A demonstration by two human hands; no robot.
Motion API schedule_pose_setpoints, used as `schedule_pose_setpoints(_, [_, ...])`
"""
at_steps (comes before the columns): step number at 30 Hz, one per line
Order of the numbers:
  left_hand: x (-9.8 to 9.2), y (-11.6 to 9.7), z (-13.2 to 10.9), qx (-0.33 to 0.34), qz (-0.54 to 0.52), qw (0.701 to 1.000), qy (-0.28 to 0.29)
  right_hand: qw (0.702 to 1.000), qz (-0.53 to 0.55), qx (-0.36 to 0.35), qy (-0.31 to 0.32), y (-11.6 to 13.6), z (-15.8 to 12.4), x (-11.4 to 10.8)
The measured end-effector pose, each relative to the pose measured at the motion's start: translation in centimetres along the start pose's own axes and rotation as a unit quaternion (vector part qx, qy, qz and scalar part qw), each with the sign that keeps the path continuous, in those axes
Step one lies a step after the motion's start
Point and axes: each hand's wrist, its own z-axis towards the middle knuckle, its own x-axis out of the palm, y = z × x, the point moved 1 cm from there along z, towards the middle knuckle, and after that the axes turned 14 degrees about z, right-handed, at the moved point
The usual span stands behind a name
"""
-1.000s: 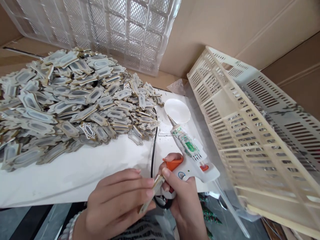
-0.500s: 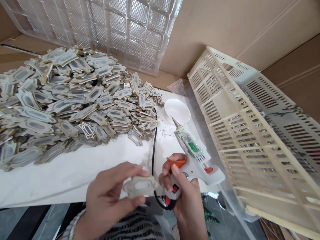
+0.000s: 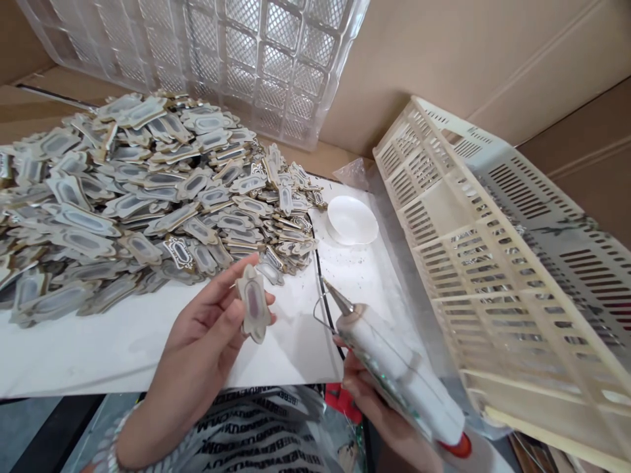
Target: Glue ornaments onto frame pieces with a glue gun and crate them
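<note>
My left fingers (image 3: 231, 320) pinch a scalloped pale-grey plaque (image 3: 254, 303) lengthwise twelve-to-six, my right fingers (image 3: 359, 376) gripping a white glue gun (image 3: 394, 358) at its four o'clock.

Worn on the head, the camera looks forward and down from above and behind the left hand (image 3: 207, 341)'s grip, near enough to include the basket (image 3: 436, 207) right of it.
</note>
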Motion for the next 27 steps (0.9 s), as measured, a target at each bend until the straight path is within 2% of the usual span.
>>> schedule_pose_setpoints(3, [0.1,-0.1,-0.1,-0.012,-0.013,1.0,0.001,0.998,-0.005,-0.039,0.052,-0.2,0.1,0.3])
schedule_pose_setpoints(7, [0.3,0.0,-0.4,-0.029,-0.035,0.998,0.039,0.991,-0.036,-0.077,0.107,-0.5,0.1,0.6])
schedule_pose_setpoints(12, [0.1,-0.2,-0.6,-0.049,-0.041,0.996,0.055,0.992,-0.026,-0.057,0.106,-0.1,0.3,1.1])
schedule_pose_setpoints(18, [0.0,-0.1,-0.8,-0.047,-0.033,0.996,0.062,0.996,0.005,-0.001,0.088,0.7,0.6,1.6])
schedule_pose_setpoints(27, [-0.2,-0.1,-0.9,-0.045,-0.019,0.997,0.068,0.996,0.022,0.011,0.086,0.7,0.6,1.6])
